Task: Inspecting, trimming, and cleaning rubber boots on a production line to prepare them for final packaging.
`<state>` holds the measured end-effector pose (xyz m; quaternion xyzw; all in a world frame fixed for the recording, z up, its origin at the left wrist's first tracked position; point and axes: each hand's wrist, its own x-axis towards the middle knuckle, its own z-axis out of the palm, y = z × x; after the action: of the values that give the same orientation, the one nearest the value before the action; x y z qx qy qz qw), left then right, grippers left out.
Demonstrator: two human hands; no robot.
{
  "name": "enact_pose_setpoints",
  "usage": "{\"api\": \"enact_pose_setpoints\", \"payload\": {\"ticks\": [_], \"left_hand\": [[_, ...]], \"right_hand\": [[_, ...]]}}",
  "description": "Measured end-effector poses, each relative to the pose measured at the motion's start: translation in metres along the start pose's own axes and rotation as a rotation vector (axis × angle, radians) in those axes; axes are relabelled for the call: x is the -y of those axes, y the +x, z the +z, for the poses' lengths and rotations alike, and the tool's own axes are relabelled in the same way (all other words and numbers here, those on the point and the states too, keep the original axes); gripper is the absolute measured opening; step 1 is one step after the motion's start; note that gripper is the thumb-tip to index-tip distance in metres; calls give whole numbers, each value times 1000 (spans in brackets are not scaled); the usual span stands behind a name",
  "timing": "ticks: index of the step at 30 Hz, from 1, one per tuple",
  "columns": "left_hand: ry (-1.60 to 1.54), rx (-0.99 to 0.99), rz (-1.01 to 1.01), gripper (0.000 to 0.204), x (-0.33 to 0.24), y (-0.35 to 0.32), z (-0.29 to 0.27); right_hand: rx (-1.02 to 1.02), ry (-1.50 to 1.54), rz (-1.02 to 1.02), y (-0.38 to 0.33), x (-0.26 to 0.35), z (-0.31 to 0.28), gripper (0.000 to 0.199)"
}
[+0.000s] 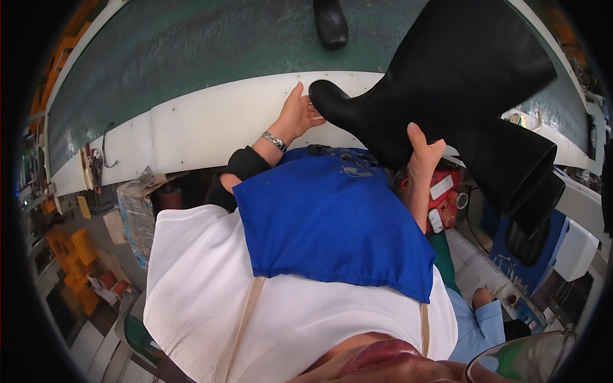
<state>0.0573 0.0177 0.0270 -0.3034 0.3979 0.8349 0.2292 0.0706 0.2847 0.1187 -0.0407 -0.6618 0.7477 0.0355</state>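
A tall black boot hangs in front of me, toe to the left and wide shaft rising to the upper right. My left hand, with a metal watch band on the wrist, is at the toe tip; its thumb stands up, and its fingers reach beside and under the toe. Near the heel, my right hand grips the boot with its thumb raised; its other fingers are partly hidden. A second black boot shaft slants down to the right of that hand, its foot hidden behind the first boot.
Beyond my hands runs a green belt with a white edge board. Another black boot's toe rests on the belt. Red items sit below my right arm. At lower right, another person's light-blue sleeve shows. A plastic-wrapped box stands left.
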Motion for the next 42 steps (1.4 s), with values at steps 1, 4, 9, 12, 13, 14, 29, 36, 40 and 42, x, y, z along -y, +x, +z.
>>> {"api": "enact_pose_setpoints", "payload": {"ticks": [1,4,9,12,13,14,29,36,40,42], "left_hand": [[-217,196,-97,71,-8,-6,9],[-324,307,122,79,-26,-22,35],[-171,429,448,73,-52,-55,62],[-124,358,576,75,-57,-64,62],[-154,384,587,71,-58,-66,54],[-159,380,587,71,-57,-66,48],[-173,460,744,62,-61,-60,31],[70,452,741,77,-72,-69,38],[237,415,696,85,-78,-74,47],[253,427,692,86,-77,-72,47]], "right_hand": [[-15,55,-40,0,-2,-1,52],[12,292,-179,4,-4,-1,63],[63,483,-68,-4,-28,-33,76],[118,434,-84,-12,-32,-30,79],[144,394,-55,-17,-37,-31,79],[174,352,-24,-20,-47,-34,79],[78,170,96,-16,-110,-86,82],[52,93,105,-23,-111,-95,81],[57,-131,79,-28,-39,-41,75],[34,-123,87,-33,-38,-41,75]]}}
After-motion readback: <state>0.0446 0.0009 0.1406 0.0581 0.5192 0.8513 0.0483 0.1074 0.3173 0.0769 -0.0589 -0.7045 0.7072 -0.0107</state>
